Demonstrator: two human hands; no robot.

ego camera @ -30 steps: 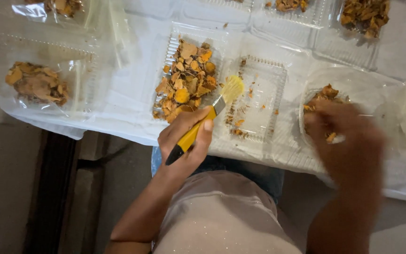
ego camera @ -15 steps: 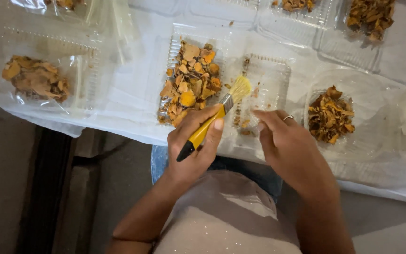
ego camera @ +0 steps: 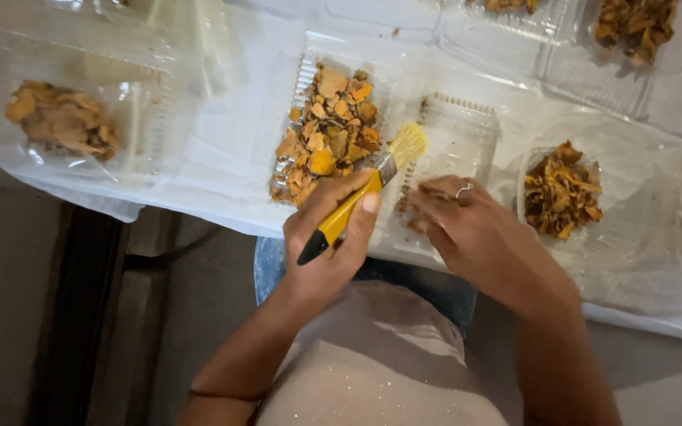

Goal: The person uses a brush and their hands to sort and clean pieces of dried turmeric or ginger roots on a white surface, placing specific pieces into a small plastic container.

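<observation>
Far out to the left of the brush grip, a clear plastic tray [ego camera: 132, 118] holds a clump of brownish-orange dried pieces [ego camera: 63, 120] on the white sheet [ego camera: 215, 150] that covers the table. Nearer, just up and left of the gripping fingers, a second clear tray [ego camera: 309, 59] is heaped with orange and tan dried chips [ego camera: 329, 130]. The left hand [ego camera: 329, 241] is closed around the yellow handle of a paintbrush [ego camera: 365, 193], thumb pressed along the top, the black handle end sticking out below the palm toward the body and the pale yellow bristles pointing up and right, past the fingertips. Those bristles hang over the edge of a ribbed, nearly bare clear tray [ego camera: 459, 134] that lies between the two hands. Just right of the grip, the right hand [ego camera: 475, 229], with a ring on one finger, rests on the near part of that tray, fingers curled and pinched together; whether they hold a piece I cannot tell. Further right, another clear tray [ego camera: 633, 229] carries a pile of darker brown-orange pieces [ego camera: 562, 191].
</observation>
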